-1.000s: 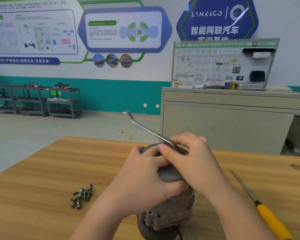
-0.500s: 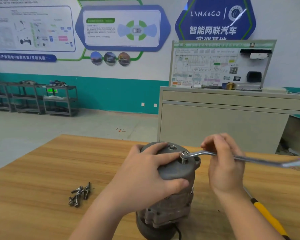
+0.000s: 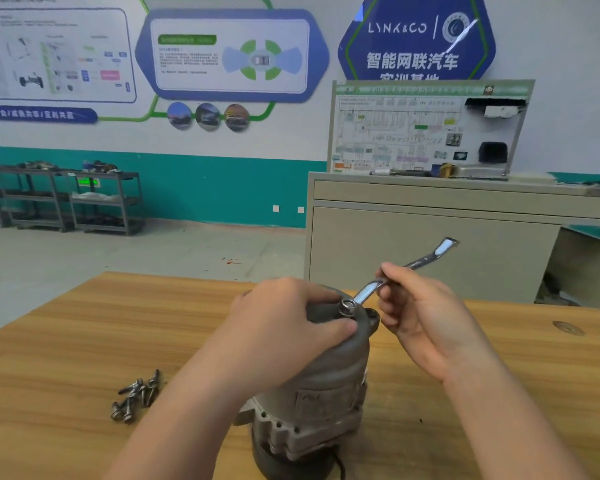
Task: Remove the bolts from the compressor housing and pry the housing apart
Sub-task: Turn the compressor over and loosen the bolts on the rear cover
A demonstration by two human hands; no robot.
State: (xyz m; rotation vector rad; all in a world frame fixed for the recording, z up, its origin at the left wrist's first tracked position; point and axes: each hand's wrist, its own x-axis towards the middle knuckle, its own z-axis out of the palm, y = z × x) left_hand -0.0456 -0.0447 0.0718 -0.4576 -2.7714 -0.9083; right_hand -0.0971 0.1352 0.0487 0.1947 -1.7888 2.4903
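Note:
A grey compressor housing [image 3: 326,386] stands upright near the front of the wooden table [image 3: 66,341]. My left hand [image 3: 284,330] grips its rounded top from the left. My right hand [image 3: 420,317] pinches the shaft of a silver ring wrench [image 3: 409,268]. The wrench's ring end sits on a bolt [image 3: 347,306] on the housing's top, and its handle points up and to the right. Several removed bolts [image 3: 136,396] lie in a small pile on the table to the left of the housing.
A beige cabinet [image 3: 430,251] with a wiring display board [image 3: 426,129] stands behind the table on the right. Metal shelving racks [image 3: 66,199] line the far left wall. A dark knot [image 3: 568,328] marks the table at the right.
The wrench handle has swung from the far left round to the right and now angles up to the right. My right hand moved with it. My left hand stayed on the housing.

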